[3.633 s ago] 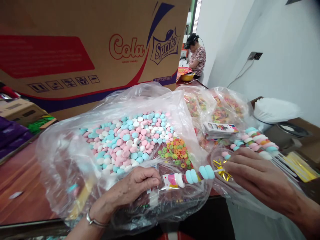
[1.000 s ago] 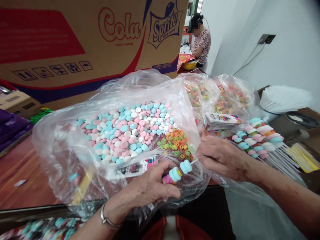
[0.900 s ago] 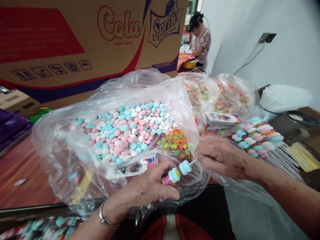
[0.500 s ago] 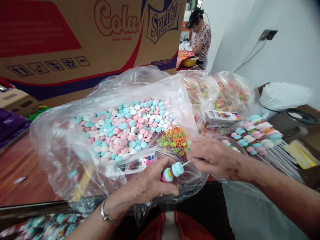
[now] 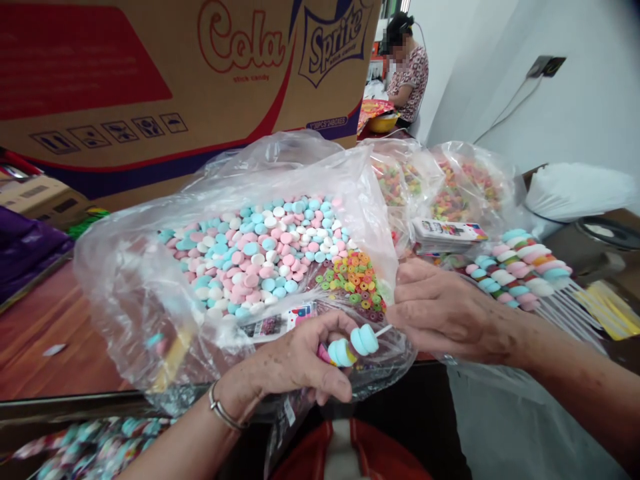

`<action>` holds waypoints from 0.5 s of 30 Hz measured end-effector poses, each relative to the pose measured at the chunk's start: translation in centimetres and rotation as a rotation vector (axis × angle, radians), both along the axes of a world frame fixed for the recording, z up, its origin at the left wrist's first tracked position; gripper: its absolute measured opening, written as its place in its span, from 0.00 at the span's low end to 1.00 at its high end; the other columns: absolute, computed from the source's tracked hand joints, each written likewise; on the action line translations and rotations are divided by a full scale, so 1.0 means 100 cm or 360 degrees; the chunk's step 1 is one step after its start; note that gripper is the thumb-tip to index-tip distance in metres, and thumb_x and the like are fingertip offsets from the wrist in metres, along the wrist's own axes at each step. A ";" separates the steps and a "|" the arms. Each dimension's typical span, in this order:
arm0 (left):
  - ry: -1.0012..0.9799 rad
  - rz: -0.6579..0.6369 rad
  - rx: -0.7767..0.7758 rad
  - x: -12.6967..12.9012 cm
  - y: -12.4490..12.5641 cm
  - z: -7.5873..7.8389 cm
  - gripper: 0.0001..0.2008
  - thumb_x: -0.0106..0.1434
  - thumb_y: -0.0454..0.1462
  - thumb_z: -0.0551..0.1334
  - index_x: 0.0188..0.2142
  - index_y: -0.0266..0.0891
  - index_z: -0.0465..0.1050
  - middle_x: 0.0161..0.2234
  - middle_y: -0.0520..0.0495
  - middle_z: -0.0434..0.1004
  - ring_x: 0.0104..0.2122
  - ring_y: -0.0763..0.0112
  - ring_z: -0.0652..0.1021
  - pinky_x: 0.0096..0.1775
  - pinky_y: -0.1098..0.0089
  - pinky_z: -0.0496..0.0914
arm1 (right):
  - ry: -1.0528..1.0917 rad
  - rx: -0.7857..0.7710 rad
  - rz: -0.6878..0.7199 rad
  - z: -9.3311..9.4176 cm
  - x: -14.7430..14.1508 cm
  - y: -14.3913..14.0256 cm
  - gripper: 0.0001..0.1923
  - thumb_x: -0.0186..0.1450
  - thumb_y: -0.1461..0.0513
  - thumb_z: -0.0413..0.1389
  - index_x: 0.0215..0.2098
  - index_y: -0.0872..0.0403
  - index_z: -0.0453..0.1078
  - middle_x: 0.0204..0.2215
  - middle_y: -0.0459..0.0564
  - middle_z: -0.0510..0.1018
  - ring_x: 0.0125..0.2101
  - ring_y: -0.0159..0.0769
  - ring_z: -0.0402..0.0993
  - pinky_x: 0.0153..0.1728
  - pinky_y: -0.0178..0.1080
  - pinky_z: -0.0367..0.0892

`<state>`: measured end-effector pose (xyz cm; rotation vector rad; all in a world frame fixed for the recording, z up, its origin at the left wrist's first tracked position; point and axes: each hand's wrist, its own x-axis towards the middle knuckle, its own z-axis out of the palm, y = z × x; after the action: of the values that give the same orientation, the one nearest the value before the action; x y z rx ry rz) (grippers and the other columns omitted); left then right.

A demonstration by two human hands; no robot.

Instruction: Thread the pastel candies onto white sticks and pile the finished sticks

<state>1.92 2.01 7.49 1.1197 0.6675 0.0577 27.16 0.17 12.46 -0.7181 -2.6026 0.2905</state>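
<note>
A candy skewer (image 5: 353,344) with blue, white and pink discs on a thin white stick lies between my two hands, low in the middle. My left hand (image 5: 290,363) is closed around the skewer's candy end, together with a clear printed wrapper sleeve (image 5: 277,324). My right hand (image 5: 440,312) pinches the bare stick end from the right. Both hands hover over the front of a big clear bag (image 5: 135,280) full of pastel candy discs (image 5: 260,253), with a small heap of coloured ring candies (image 5: 353,280).
A large Cola/Sprite cardboard box (image 5: 150,87) stands behind the bag. Finished skewers (image 5: 520,270) lie at right by a stack of printed cards (image 5: 447,231) and bags of ring candy (image 5: 450,190). Another person (image 5: 407,67) sits at the back.
My left hand has slid further along the skewer, covering more of its candies. My right hand has come closer to the left one, and less of the skewer shows between them.
</note>
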 end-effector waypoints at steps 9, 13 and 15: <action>0.0284 -0.0205 0.1306 0.010 -0.014 0.010 0.24 0.58 0.44 0.69 0.51 0.42 0.64 0.40 0.50 0.73 0.37 0.65 0.73 0.37 0.69 0.64 | -0.0137 -0.0418 -0.0508 -0.020 -0.016 -0.014 0.12 0.65 0.67 0.48 0.23 0.55 0.63 0.23 0.45 0.69 0.28 0.33 0.60 0.32 0.37 0.52; 0.0281 -0.0083 0.1267 0.020 -0.016 0.004 0.20 0.57 0.43 0.70 0.45 0.40 0.65 0.40 0.50 0.72 0.37 0.66 0.72 0.38 0.69 0.64 | -0.0064 -0.0519 -0.0372 -0.035 -0.023 -0.019 0.10 0.64 0.67 0.50 0.25 0.55 0.64 0.24 0.44 0.70 0.29 0.32 0.62 0.33 0.36 0.54; 0.0223 0.0005 0.1171 0.023 -0.016 0.005 0.23 0.55 0.42 0.72 0.45 0.40 0.65 0.40 0.51 0.72 0.38 0.65 0.71 0.38 0.69 0.65 | 0.0020 -0.0548 -0.0383 -0.038 -0.024 -0.018 0.10 0.64 0.67 0.50 0.25 0.55 0.65 0.23 0.44 0.70 0.28 0.31 0.62 0.32 0.35 0.54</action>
<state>4.25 0.43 7.95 1.8416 0.7985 0.2441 24.77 -1.65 8.65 -1.1304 -2.4462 0.6745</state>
